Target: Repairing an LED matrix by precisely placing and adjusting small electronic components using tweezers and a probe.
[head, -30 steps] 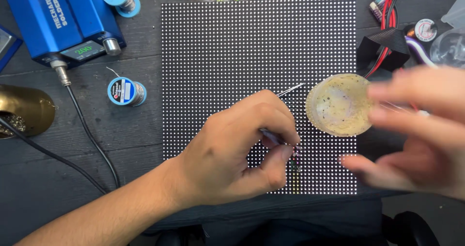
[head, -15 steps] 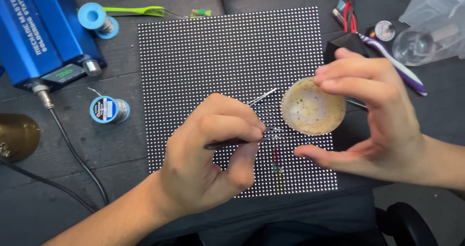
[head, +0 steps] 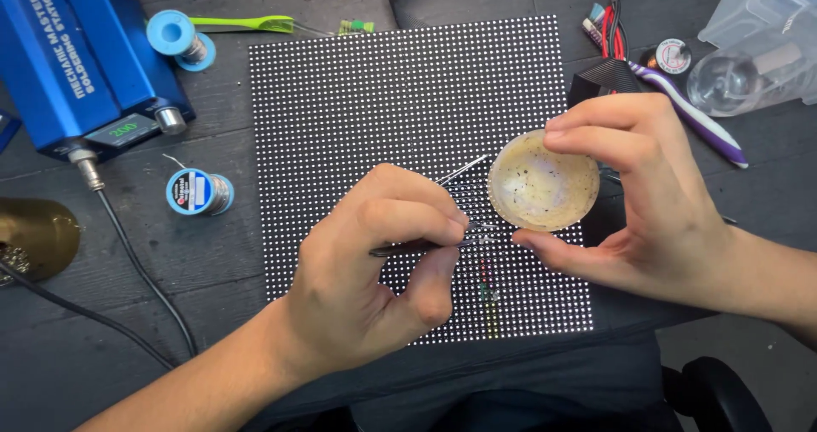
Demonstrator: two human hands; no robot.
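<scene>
One dish (head: 545, 182), one tweezers (head: 425, 246)

Both hands come in bare, no gloves, no rings, no watch at either wrist. The left hand (head: 374, 270) shows an uncovered forearm running to the lower left of the frame; the right hand (head: 647, 202) shows the same, sleeveless at the right edge.

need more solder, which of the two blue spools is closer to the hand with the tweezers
The blue spool lying left of the dotted panel, just below the blue station, is closer to the left hand. The other spool sits farther up, beside the green tool.
</scene>
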